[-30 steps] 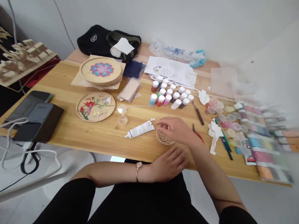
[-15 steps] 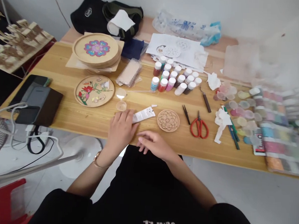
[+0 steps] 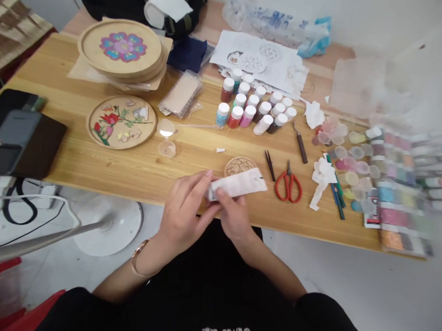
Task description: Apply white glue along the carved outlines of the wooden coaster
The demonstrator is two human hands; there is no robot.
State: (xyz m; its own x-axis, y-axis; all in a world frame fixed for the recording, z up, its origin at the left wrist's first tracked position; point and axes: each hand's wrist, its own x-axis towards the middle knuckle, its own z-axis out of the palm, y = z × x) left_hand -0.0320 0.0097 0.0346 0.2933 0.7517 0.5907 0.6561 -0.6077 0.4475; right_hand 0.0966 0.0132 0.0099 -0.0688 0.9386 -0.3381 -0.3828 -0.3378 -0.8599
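Observation:
A white glue tube (image 3: 238, 185) is held in the air just above the table's near edge. My left hand (image 3: 183, 213) grips its left end and my right hand (image 3: 233, 213) pinches it from below. Right behind the tube lies a small round wooden coaster (image 3: 238, 165) with a burnt flower outline, partly hidden by the tube. A tiny white cap (image 3: 220, 149) lies on the table beyond it.
Red scissors (image 3: 288, 187) and black tweezers (image 3: 269, 164) lie right of the coaster. Paint bottles (image 3: 253, 108), small cups (image 3: 166, 138), a painted round plaque (image 3: 121, 122) and a stack of round trays (image 3: 121, 49) sit farther back. Glitter tubes (image 3: 400, 194) fill the right side; a dark tablet case (image 3: 22, 142) lies left.
My left hand has lifted the glue tube off the table and brought it toward me. My right hand has come up to it. The camera has tilted down and right.

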